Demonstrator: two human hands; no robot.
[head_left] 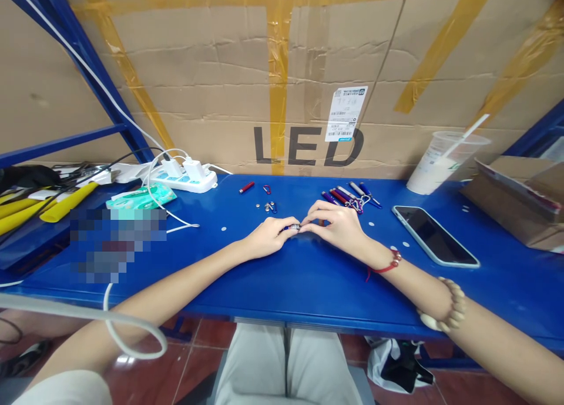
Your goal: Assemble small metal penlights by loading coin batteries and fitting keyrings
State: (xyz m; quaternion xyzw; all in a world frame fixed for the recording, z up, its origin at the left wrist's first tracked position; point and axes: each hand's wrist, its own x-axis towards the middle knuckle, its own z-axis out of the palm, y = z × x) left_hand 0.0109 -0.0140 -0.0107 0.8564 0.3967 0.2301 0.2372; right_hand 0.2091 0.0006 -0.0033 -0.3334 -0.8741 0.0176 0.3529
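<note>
My left hand [269, 237] is closed round a small dark metal tube [294, 227], which pokes out past the thumb and forefinger. At the tube's right end, my right hand [337, 228] pinches with thumb and fingertips; its fingers partly cover that end. Just beyond the hands lie small round button cells [267, 207], a blue clip [274, 207], a red carabiner clip [267, 189] and a red tube [247, 187]. To the right is a bunch of red, blue and silver pen-like tubes with clips [350, 197], resembling keychain lights.
On the blue table [273, 287] a phone [434, 236] lies right of my hands. Behind it stand a plastic cup with a straw [434, 163] and an open cardboard box [515, 202]. Leftward are a power strip [191, 180], a tissue pack [141, 197], cables and yellow-handled tools [68, 203].
</note>
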